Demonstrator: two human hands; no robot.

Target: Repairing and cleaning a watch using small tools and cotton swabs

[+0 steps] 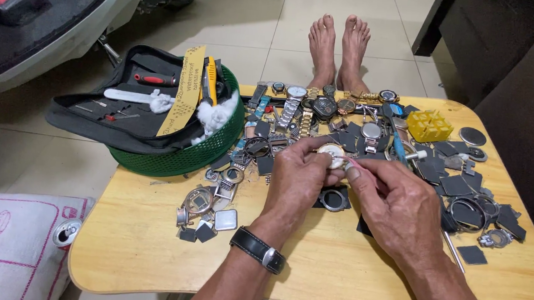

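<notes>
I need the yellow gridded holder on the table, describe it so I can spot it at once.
Start at the light wooden table and go to its far right corner, beyond the right hand. There, right of the row of wristwatches, sits a small yellow plastic block. It is the only bright yellow, square-celled piece among dark grey flat squares and round metal case backs.

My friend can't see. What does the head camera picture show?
The left hand holds a small round watch case while the right hand pokes it with a thin pink tool, above a wooden table scattered with watches and parts.
</notes>
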